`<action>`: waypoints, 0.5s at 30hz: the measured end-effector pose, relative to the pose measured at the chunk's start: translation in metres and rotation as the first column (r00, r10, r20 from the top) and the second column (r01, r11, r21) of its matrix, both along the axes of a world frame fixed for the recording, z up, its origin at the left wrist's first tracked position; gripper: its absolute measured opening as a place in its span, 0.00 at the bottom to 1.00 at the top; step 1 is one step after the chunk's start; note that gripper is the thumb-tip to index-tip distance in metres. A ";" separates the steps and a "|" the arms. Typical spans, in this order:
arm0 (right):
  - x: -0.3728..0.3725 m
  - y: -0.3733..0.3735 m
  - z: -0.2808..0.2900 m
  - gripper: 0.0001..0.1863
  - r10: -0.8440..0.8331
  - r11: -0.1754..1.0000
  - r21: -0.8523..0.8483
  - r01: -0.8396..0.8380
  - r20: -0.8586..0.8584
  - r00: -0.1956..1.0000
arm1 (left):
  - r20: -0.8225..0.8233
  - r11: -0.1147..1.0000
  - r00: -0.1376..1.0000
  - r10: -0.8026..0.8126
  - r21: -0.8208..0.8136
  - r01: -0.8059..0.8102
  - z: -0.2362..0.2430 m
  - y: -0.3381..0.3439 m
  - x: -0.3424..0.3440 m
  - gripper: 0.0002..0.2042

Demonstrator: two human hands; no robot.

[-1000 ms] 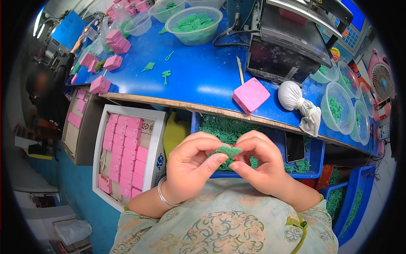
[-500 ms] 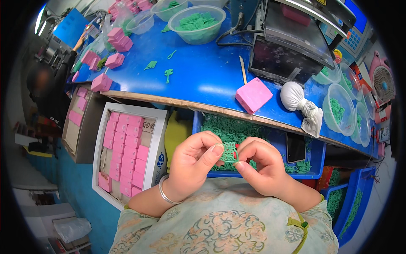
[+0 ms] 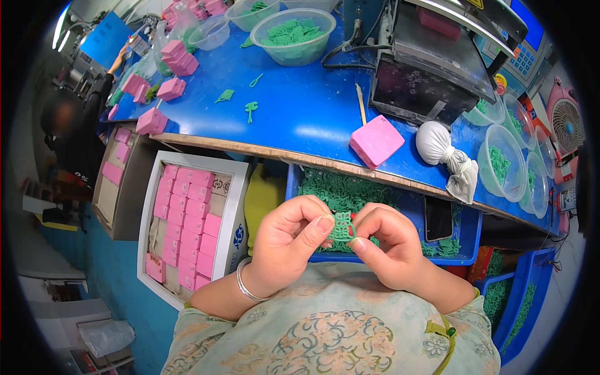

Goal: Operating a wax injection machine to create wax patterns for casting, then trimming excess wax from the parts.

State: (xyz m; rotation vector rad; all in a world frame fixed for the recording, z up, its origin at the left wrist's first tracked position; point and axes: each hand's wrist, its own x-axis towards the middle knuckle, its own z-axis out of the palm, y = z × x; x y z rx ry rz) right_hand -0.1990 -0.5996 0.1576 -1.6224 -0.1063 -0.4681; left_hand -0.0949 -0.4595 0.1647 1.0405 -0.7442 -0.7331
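A small green openwork wax pattern (image 3: 342, 226) with a curved edge is held up between my hands. My left hand (image 3: 294, 234) pinches its left side between thumb and forefinger, and a silver bangle circles that wrist. On the right side my right hand (image 3: 389, 240) has its bent thumb and forefinger at the pattern's edge; a spot of red shows by the fingers. Beneath my hands is a blue tray (image 3: 470, 253) heaped with similar green pieces (image 3: 340, 190). A dark phone (image 3: 438, 219) lies in the tray's right part.
On the blue table (image 3: 300, 106) are a pink rubber mould (image 3: 377, 142), a stick, a tied white cloth bag (image 3: 434, 142) and bowls (image 3: 292, 53) of green pieces. A black machine (image 3: 431, 81) stands behind. Left below, a white box (image 3: 234, 206) holds pink moulds. A person (image 3: 72, 131) is at far left.
Both hands and the green wax pattern have shifted very slightly to the right in view, as has the surrounding scene. The grip looks the same.
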 end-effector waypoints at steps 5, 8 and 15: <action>-0.001 0.000 0.000 0.05 -0.020 1.000 0.006 0.020 0.005 1.000 | 0.007 1.000 1.000 -0.009 0.004 0.009 -0.001 0.000 0.000 0.05; -0.001 -0.001 0.000 0.05 -0.025 1.000 0.004 0.025 0.012 1.000 | 0.007 1.000 1.000 -0.010 0.009 0.010 -0.001 -0.001 0.000 0.05; -0.002 0.000 0.001 0.05 -0.016 1.000 0.016 0.016 0.008 1.000 | 0.001 1.000 1.000 -0.017 0.008 0.017 -0.002 -0.001 0.000 0.06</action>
